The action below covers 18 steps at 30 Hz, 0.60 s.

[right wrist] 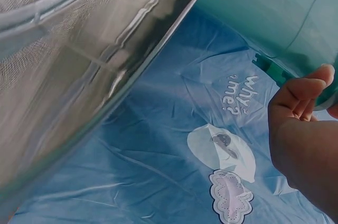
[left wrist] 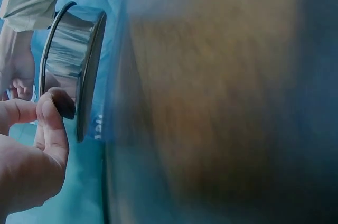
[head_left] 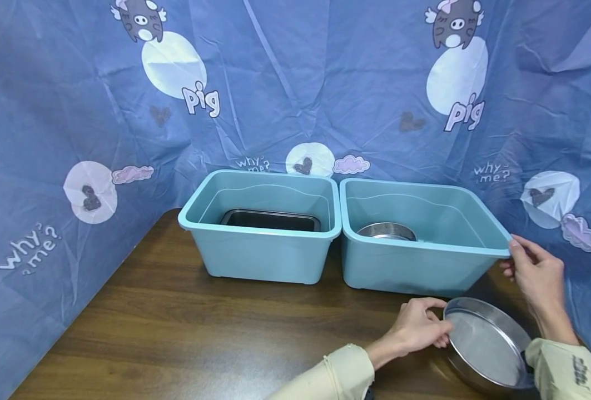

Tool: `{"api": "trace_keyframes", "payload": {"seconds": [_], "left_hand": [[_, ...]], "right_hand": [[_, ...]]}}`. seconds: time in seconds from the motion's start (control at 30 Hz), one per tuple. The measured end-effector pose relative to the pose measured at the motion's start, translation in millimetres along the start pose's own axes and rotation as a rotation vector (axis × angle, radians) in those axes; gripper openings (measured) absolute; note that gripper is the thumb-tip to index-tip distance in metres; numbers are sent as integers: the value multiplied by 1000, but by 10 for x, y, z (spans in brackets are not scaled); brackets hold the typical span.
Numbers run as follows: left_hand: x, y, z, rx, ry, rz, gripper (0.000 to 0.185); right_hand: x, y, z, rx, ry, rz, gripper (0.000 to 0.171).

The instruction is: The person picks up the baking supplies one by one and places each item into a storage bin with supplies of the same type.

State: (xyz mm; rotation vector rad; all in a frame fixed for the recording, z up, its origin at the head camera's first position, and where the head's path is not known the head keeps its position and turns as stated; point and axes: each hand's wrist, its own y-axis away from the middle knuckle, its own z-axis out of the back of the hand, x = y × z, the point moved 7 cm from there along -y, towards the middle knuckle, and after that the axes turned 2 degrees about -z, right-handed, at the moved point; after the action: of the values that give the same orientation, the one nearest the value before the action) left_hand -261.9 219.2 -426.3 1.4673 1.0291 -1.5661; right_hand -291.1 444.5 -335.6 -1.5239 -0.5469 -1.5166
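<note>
My left hand [head_left: 420, 328] pinches the rim of a round metal sieve [head_left: 485, 344] with a fine mesh. The sieve is tilted over the front right of the table, and its side shows in the left wrist view. At the front right corner of the right blue bin [head_left: 405, 269], my right hand [head_left: 537, 272] grips the rim between thumb and fingers. The right wrist view shows this hand [right wrist: 306, 113] at the bin's edge, with the sieve [right wrist: 132, 39] large in the upper left. A second round metal piece [head_left: 387, 229] lies in that bin, partly hidden by its wall.
A matching blue bin [head_left: 262, 255] stands close on the left, holding a dark rectangular pan [head_left: 270, 220]. Both bins sit on a brown wooden table [head_left: 215, 328]. A blue printed cloth [head_left: 275, 83] hangs behind and along the sides.
</note>
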Motion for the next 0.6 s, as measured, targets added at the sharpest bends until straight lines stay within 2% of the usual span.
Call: {"api": "trace_keyframes", "payload": {"seconds": [0.37, 0.6], "left_hand": [[-15, 14, 102, 12, -2, -4, 37], [-19, 6, 189, 29, -1, -14, 37]], "right_hand": [[8, -3, -2, 2, 43, 18, 18], [-7, -10, -1, 1, -3, 22, 18]]}}
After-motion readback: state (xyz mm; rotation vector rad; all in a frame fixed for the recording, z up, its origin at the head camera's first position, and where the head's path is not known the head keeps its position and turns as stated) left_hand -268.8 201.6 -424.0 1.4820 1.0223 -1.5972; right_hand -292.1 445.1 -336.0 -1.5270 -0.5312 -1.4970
